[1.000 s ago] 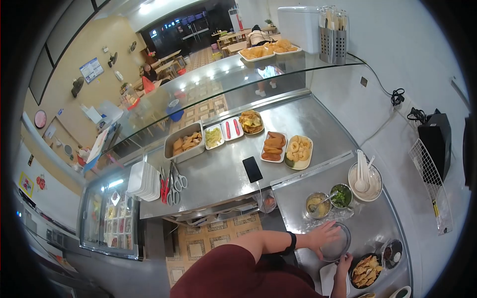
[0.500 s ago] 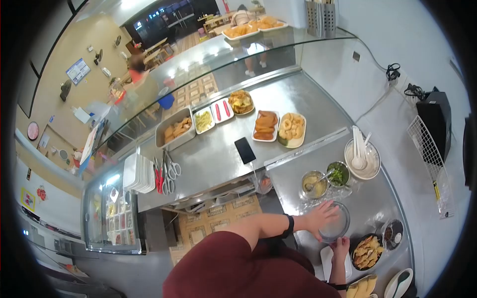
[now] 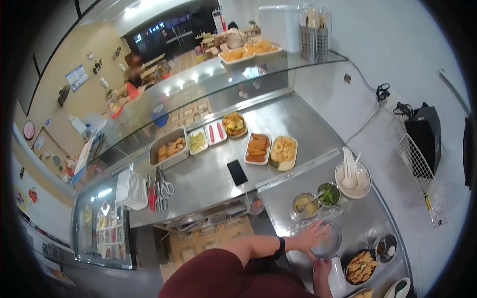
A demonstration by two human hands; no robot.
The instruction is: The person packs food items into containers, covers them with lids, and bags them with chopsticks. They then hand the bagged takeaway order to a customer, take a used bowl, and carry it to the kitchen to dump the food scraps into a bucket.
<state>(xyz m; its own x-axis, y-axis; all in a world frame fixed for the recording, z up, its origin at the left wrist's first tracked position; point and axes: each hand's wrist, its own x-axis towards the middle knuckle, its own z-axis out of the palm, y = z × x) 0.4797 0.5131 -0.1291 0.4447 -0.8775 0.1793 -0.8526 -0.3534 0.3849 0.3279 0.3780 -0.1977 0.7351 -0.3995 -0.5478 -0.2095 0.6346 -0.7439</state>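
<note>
A clear round bowl (image 3: pixel 334 244) sits on the steel counter in front of me. My left hand (image 3: pixel 309 239), with a black band on its wrist, lies over the bowl's left side, its fingers stretched out. At the bowl's near edge is my right hand (image 3: pixel 322 268), its fingers closed against the rim. A white tray (image 3: pixel 338 278) lies beside my right hand. To the right stands a black bowl of fried pieces (image 3: pixel 361 267). Beyond my left hand are a metal bowl of sauce with a spoon (image 3: pixel 305 205) and a bowl of chopped greens (image 3: pixel 329 194).
A bowl with white spoons (image 3: pixel 353 180) stands by the wall, and seasoning bowls (image 3: pixel 386 249) sit at right. A phone (image 3: pixel 237 172), food trays (image 3: pixel 258 149), scissors (image 3: pixel 163 191) and stacked trays (image 3: pixel 130 190) lie on the other counter. A glass edge (image 3: pixel 208 92) runs behind.
The view has tilted and shifted, so the counter appears lower and farther left. My hands stay at the clear bowl, the left one slightly nearer its left edge.
</note>
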